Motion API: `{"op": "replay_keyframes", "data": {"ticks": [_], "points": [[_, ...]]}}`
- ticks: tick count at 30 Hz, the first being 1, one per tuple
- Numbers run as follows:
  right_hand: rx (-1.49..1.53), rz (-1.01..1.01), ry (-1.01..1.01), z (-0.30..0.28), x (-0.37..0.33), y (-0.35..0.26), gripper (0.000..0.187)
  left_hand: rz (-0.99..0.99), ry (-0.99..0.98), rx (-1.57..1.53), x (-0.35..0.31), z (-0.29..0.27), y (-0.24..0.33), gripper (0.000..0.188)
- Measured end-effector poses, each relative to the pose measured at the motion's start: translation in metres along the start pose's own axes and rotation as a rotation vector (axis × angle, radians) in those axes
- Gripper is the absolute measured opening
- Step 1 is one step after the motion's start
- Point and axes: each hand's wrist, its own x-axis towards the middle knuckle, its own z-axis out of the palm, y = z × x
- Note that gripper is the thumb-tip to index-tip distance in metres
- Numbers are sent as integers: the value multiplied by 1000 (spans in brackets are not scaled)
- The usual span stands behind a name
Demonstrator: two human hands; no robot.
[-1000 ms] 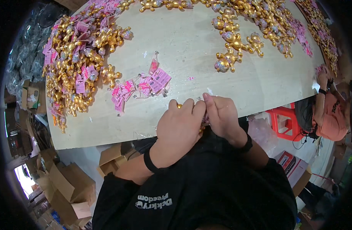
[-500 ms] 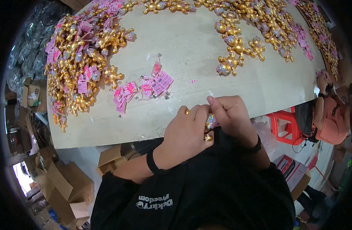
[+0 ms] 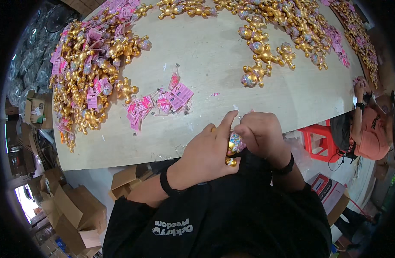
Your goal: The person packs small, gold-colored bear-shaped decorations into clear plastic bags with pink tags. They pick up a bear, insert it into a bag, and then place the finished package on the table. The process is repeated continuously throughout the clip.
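The left hand (image 3: 207, 151) grips a gold figurine (image 3: 236, 142); the right hand (image 3: 264, 134) curls beside it; pink tags (image 3: 180, 95) lie on the table (image 3: 201, 51).

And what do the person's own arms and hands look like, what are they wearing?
The left hand and right hand are bare, without gloves. A narrow black wristband circles each wrist, one on the left, one on the right. Short black fabric sleeves leave the forearms uncovered.
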Motion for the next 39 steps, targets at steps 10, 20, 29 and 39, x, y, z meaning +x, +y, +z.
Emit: {"op": "replay_keyframes", "data": {"ticks": [10, 20, 29, 39], "points": [[373, 119, -36, -9, -6, -4, 19, 97, 155, 14, 5, -3, -3, 96], [175, 212, -59, -5, -15, -14, 11, 126, 207, 282, 1, 1, -6, 68], [466, 373, -123, -4, -20, -15, 27, 117, 174, 300, -2, 4, -3, 61], [647, 429, 18, 22, -28, -5, 35, 63, 196, 242, 0, 13, -3, 61]]}}
